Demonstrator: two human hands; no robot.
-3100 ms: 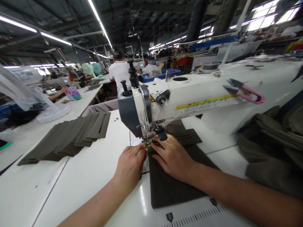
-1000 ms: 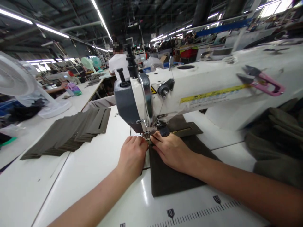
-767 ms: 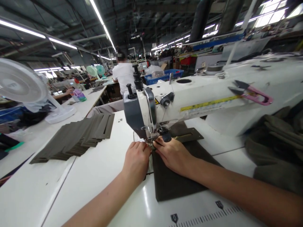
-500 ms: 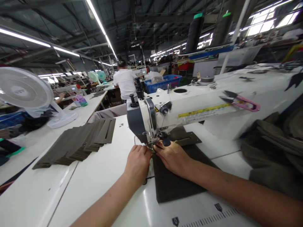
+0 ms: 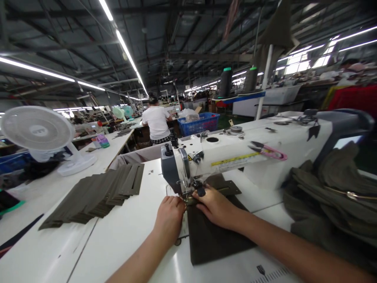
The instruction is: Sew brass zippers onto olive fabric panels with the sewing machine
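A dark olive fabric panel (image 5: pixel 216 243) lies on the white sewing machine bed, its upper part under the presser foot (image 5: pixel 187 192) of a white and grey sewing machine (image 5: pixel 170 167). My left hand (image 5: pixel 169 216) is closed, fingers curled at the panel's left edge beside the foot; its fingertips are partly hidden. Just right of the foot, my right hand (image 5: pixel 216 206) pinches the fabric, thumb and fingers close to the needle area. Behind that hand, a slotted end of dark fabric (image 5: pixel 232 188) sticks out to the right.
A fanned stack of dark panels (image 5: pixel 97 192) lies left on the table. Pink-handled thread snips (image 5: pixel 272 153) rest on the machine arm. Bunched dark fabric (image 5: pixel 321 196) sits at right. Beyond are a white fan (image 5: pixel 38 127), a blue crate (image 5: pixel 200 124) and a seated person in white (image 5: pixel 156 122).
The camera view has tilted upward and shifted, so the machine and hands appear lower. Both hands stay at the presser foot on the fabric.
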